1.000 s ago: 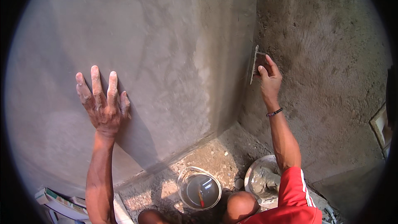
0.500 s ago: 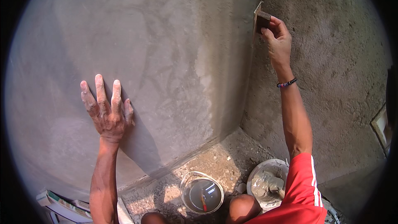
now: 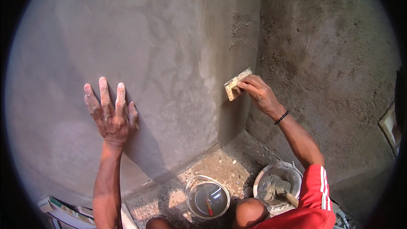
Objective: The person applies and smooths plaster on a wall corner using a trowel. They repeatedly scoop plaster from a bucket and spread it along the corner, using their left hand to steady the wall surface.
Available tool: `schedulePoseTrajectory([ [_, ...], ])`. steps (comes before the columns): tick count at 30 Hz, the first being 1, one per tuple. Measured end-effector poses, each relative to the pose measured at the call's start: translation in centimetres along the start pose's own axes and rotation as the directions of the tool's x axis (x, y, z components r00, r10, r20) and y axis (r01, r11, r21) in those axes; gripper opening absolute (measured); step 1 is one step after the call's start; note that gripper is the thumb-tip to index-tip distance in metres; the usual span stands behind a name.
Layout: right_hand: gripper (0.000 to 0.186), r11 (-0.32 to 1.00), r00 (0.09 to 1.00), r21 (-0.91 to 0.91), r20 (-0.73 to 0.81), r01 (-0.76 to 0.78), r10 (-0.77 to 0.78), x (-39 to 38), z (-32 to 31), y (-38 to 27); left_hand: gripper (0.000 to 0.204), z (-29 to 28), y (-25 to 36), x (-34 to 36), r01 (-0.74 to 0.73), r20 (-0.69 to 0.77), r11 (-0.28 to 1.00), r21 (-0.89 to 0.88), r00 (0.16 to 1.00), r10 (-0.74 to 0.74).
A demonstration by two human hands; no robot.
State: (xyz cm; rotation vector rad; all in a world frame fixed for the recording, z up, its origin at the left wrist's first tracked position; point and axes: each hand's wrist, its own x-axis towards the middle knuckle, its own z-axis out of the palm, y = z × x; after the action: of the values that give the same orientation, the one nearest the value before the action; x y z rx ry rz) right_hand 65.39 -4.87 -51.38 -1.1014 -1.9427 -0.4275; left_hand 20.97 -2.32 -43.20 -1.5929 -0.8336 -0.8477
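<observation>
My left hand (image 3: 112, 114) rests with spread fingers against the smooth grey plastered wall (image 3: 165, 59). In my right hand (image 3: 263, 96) is a small plastering float (image 3: 238, 83), its handle pinched between thumb and fingers. The float lies tilted against the damp strip of plaster close to the inner corner. Above it, a rough patch of mortar (image 3: 241, 27) shows on that strip. On the right stands the rougher, darker wall (image 3: 326, 72).
On the rubble-strewn ground (image 3: 220, 161) below stands a bucket of water (image 3: 199, 201) with a red-handled brush (image 3: 209, 208) in it. Right of it is a bucket of mortar (image 3: 271, 184) holding a wooden-handled tool (image 3: 291, 199). Pale boards (image 3: 63, 212) lie at lower left.
My right hand has brought the float down and left, from high in the corner to the middle of the damp strip. The rough patch has come into view. My left hand stays put.
</observation>
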Motion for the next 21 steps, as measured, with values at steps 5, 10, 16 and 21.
schedulePoseTrajectory([
  [5,0.042,0.705,0.707,0.594,-0.3,-0.388,0.641,0.5,-0.9,-0.2,0.05,0.0,0.4,-0.1,0.015,0.022,1.0,-0.01,1.0,-0.015],
  [10,0.045,0.589,0.568,0.723,-0.331,-0.361,0.754,7.7,-2.4,2.6,0.052,-0.1,0.2,-0.1,0.009,0.016,1.0,0.003,1.0,-0.009],
  [16,0.036,0.709,0.589,0.622,-0.45,-0.333,0.671,10.9,0.4,0.1,0.046,-0.4,0.3,-0.1,0.019,0.028,1.0,-0.004,0.999,-0.019],
  [21,0.044,0.97,0.954,0.23,-0.265,-0.076,0.137,6.3,3.6,-6.4,0.053,-0.1,0.2,-0.1,0.004,0.015,1.0,-0.017,1.0,-0.004],
])
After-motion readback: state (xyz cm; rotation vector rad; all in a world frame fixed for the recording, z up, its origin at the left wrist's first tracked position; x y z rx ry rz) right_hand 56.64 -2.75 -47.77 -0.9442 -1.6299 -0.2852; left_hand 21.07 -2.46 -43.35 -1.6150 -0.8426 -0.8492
